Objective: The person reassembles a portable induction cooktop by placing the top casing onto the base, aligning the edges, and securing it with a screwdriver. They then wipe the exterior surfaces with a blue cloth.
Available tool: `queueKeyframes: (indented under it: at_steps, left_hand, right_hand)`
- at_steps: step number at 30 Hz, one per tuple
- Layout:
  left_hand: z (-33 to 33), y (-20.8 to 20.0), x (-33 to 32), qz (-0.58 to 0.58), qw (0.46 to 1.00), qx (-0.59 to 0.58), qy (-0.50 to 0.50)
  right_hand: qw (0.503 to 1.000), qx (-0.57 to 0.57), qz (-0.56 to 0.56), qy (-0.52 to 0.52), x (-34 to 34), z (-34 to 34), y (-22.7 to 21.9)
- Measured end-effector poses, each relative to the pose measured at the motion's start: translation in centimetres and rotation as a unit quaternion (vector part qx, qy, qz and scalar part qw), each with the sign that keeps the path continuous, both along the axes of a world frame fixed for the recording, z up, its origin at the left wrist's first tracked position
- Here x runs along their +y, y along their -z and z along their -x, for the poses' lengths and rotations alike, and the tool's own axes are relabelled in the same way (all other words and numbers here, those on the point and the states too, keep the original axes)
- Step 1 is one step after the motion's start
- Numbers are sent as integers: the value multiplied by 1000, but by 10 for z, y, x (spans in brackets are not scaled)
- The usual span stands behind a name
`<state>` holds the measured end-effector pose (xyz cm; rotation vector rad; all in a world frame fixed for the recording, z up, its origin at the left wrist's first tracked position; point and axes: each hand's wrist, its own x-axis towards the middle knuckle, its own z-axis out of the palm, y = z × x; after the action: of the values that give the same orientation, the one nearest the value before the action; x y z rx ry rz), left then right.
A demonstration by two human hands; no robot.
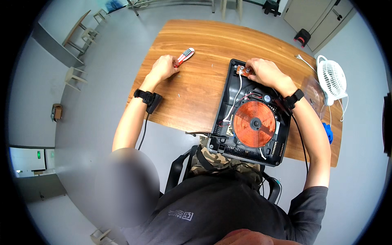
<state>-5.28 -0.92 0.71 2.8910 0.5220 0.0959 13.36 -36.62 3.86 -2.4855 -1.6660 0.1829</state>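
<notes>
On the wooden table lies an open black induction cooker housing [223, 87], its near end jutting over the table's front edge. A round copper coil [245, 122] sits inside it. At the housing's far end, my right hand [267, 73] has its fingers closed on a small brown circuit board [241, 72] with a white cable [240, 87] running from it. My left hand [163, 67] rests on the table to the left, fingers closed at the red end of a screwdriver [187, 54] with a patterned red, white and dark handle. The screwdriver's shaft is hidden by the hand.
At the table's right stand a white fan [331, 79] and a clear plastic bag [312, 93]. A white plug [299, 56] lies near the far right edge. Something blue [328, 132] sits by my right forearm. Small slim bits lie on the wood [196, 96].
</notes>
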Motion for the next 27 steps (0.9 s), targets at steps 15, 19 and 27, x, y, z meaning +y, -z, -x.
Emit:
queueKeyframes:
  at_steps: [15, 19, 27]
  left_hand:
    - [-10, 4, -110, 253, 956, 12, 149]
    - [-18, -3, -153, 211, 965, 100, 120]
    - [-11, 24, -166, 142, 967, 147, 151]
  right_hand:
    - [977, -53, 10, 206, -164, 6, -6]
    - [968, 35, 35, 247, -197, 16, 29]
    - [961, 167, 5, 221, -198, 35, 62]
